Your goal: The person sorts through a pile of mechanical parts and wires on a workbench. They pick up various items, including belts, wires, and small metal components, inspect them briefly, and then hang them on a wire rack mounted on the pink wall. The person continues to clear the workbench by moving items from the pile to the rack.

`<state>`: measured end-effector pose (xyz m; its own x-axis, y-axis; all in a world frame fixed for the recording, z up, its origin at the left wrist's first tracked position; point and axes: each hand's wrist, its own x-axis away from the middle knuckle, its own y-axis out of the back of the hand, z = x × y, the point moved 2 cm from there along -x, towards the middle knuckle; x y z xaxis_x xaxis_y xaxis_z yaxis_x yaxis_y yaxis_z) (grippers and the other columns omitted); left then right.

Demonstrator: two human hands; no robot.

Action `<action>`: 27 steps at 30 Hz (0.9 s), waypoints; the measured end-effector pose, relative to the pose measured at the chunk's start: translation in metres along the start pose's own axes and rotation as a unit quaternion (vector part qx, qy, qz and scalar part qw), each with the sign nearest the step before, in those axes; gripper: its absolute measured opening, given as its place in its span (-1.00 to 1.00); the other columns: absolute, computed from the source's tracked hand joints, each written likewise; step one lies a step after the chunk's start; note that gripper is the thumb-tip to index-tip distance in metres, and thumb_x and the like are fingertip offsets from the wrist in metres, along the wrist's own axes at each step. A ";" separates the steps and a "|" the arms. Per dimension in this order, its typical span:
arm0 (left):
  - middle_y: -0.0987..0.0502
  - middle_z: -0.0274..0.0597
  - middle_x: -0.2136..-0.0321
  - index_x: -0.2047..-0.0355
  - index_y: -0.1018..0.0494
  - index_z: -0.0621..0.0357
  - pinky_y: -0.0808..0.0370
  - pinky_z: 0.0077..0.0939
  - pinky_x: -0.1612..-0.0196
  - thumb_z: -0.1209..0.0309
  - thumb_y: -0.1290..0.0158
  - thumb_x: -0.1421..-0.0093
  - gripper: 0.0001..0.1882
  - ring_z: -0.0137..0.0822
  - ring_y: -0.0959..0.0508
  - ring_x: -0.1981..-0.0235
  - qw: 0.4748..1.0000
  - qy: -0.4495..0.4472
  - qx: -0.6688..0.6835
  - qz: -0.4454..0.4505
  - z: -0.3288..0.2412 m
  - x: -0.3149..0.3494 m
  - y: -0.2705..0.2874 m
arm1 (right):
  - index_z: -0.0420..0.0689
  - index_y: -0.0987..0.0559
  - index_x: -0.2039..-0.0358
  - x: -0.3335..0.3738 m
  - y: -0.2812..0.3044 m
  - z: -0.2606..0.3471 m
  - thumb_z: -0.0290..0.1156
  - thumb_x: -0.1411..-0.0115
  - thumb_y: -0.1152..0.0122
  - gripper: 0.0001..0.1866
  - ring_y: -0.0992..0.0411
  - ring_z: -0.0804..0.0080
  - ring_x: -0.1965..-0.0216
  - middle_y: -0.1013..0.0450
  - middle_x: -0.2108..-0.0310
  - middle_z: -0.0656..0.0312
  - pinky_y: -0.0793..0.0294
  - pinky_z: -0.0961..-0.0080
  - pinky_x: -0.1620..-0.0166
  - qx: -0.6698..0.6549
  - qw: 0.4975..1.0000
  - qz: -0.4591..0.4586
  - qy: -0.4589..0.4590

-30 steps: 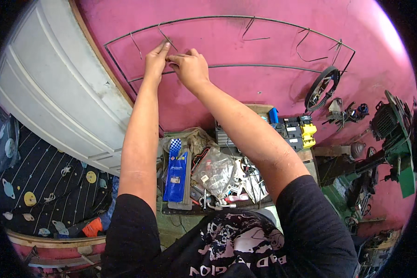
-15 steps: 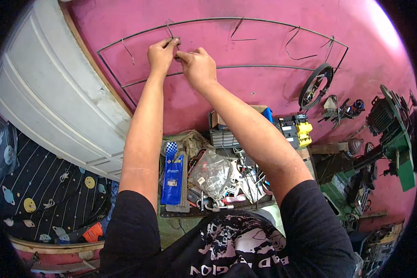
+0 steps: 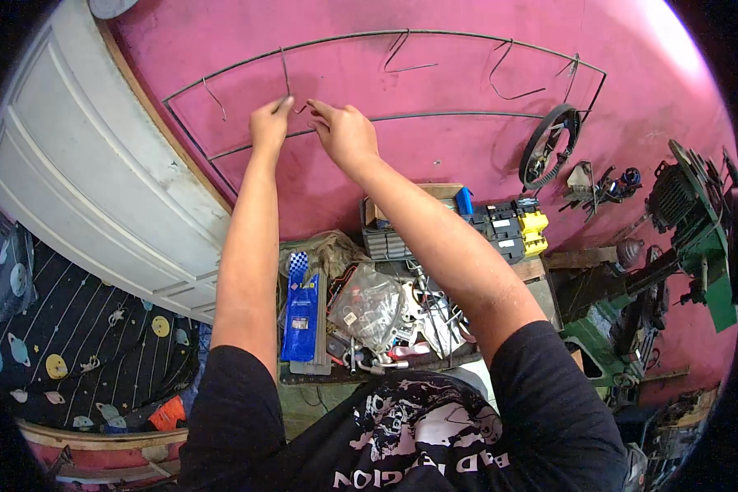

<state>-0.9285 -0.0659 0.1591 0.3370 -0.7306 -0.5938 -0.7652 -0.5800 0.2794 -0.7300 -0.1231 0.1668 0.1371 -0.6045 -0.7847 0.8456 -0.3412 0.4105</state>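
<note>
Between the hands (image 3: pixel 269 127) (image 3: pixel 349 138), the hook (image 3: pixel 286 75) now shows its tip

Counter (image 3: pixel 461 359): cluttered
Left edge: long blue packet (image 3: pixel 301 324)
Middle: clear plastic bag (image 3: pixel 367 307)
Back left corner: crumpled cloth (image 3: pixel 328 249)
Front edge: metal pieces (image 3: pixel 373 368)

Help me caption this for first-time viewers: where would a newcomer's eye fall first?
Probably on the bright pink wall and the long dark metal frame across it. Toward the frame's left end, the left hand pinches a thin wire hook hanging from it, the right hand close beside. Below, a blue packet stands out on the cluttered table's left side.
</note>
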 end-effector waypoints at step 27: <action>-0.64 0.03 0.18 0.08 -0.60 0.18 -0.52 -0.13 0.01 0.29 -0.21 -0.16 -0.65 0.07 -0.60 0.13 0.916 0.103 -0.078 0.380 -0.026 0.580 -0.211 | -0.06 -0.68 0.09 0.542 0.305 -0.247 -0.31 -0.13 -0.34 -0.68 -0.59 -0.01 0.32 -0.62 0.33 -0.02 -0.59 0.16 0.20 0.070 0.894 0.319 -0.308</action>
<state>-0.5576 -0.3768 -0.2249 -0.1509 -0.9880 -0.0326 -0.7401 0.0910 0.6663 -0.2708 -0.3770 -0.2475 0.2224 -0.9748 0.0166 0.6183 0.1542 0.7707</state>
